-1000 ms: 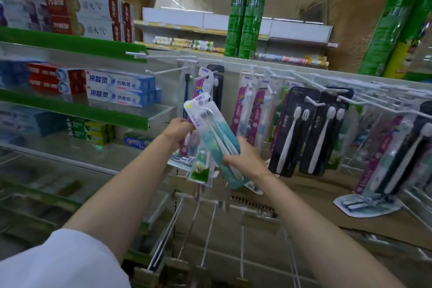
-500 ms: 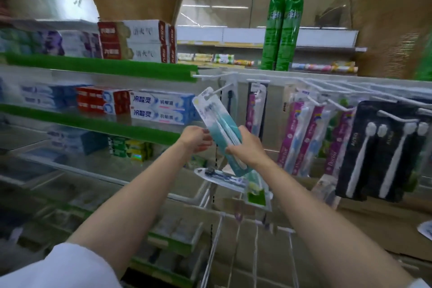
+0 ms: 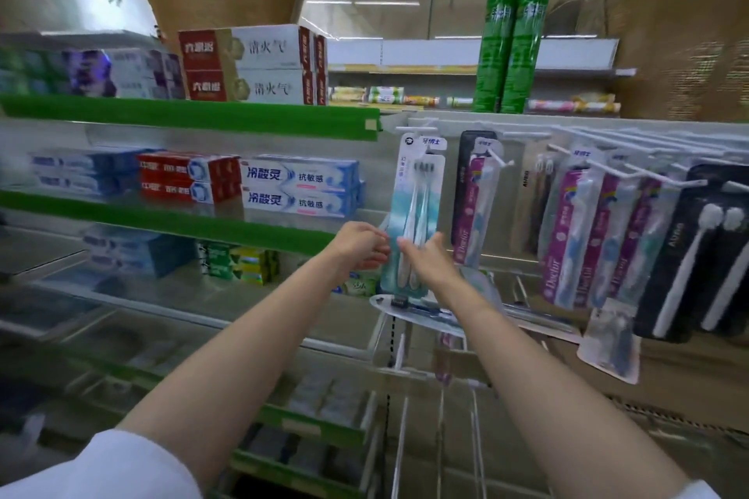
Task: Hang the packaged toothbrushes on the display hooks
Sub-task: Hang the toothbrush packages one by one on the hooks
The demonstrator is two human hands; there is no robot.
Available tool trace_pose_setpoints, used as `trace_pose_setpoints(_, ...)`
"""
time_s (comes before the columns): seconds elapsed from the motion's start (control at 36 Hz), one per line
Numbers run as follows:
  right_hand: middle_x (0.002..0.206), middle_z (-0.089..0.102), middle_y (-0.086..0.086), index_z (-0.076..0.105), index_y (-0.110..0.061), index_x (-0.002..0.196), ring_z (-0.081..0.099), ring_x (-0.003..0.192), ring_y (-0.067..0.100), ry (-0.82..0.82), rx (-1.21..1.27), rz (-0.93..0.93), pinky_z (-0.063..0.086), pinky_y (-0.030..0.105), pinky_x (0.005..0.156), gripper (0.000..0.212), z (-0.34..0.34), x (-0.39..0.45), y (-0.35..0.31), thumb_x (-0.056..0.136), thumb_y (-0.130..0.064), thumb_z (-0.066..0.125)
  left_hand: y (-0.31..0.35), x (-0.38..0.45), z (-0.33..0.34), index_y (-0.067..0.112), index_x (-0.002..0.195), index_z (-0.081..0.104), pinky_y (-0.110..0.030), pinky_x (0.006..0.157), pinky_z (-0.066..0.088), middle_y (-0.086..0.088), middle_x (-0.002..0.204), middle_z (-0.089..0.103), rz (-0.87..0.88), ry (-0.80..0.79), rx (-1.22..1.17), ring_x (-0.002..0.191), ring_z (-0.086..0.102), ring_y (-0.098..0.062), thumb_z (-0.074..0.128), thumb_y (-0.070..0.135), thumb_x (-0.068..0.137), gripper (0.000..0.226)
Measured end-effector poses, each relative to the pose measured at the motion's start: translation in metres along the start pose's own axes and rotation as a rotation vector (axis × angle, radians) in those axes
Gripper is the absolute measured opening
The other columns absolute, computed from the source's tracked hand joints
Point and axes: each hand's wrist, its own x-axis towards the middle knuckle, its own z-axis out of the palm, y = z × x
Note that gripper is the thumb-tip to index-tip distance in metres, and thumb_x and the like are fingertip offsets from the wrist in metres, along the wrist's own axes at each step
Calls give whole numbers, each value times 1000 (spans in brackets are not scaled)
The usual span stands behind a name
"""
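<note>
teal toothbrush pack (image 3: 413, 211) hangs left of black pack (image 3: 470, 182); my left grip (image 3: 360, 245) pinches its edge, right grip (image 3: 427, 261) open flat. tug = pack slips off hook.

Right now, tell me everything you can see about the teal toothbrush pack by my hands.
The teal toothbrush pack is a tall, narrow card under clear plastic, white at the top and fading to teal below, holding pale-handled brushes with dark bristles, heads up. It hangs upright at the left end of the hook rail, beside the toothpaste shelves. The left hand is at its left edge and the right hand lies over its lower front; the hook itself is hard to make out.
</note>
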Motion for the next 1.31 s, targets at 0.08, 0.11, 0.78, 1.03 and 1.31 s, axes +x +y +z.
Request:
trace_pose_setpoints(0.08, 144, 38, 23, 20, 6, 142, 41, 130, 35, -38, -184, -5, 38, 39, 102, 82, -8, 4, 7, 91, -51, 49, -3, -3, 8, 7, 84, 57, -20, 54, 44, -7, 72, 57, 12, -54, 74, 56, 53, -12, 48, 4, 93, 14)
trace_pose_setpoints(0.11, 142, 40, 24, 24, 6, 141, 43, 128, 36, -39, -255, -2, 40, 41, 102, 83, -12, 5, 11, 90, -54, 49, -4, -3, 11, 6, 82, 58, -21, 56, 45, -7, 72, 58, 10, -72, 103, 58, 53, -13, 49, 4, 93, 14)
trace_pose_setpoints(0.78, 134, 47, 13, 35, -13, 136, 47, 122, 33, -117, -755, 185, 43, 47, 100, 75, -75, -4, 100, 76, -47, 66, -50, 0, 70, 12, 133, 48, -39, 106, 35, -19, 138, 44, -179, -126, 1058, 127, 40, -37, 47, 50, 89, 58)
trace_pose_setpoints(1.03, 125, 47, 11, 39, -13, 127, 49, 113, 29, -100, -608, 187, 45, 46, 96, 65, -92, -8, 108, 76, -44, 65, -49, -3, 99, 5, 127, 38, -43, 106, 27, -20, 137, 30, -105, 143, 1038, 130, 27, -35, 57, 30, 84, 53)
trace_pose_setpoints(1.31, 120, 53, 4, 41, -20, 122, 54, 107, 22, -179, -518, 90, 47, 43, 95, 58, -108, -12, 110, 75, -44, 64, -38, -6, 123, 0, 87, 56, -23, 54, 49, -16, 98, 64, -128, -45, 587, 90, 67, -29, 52, 14, 90, 16)
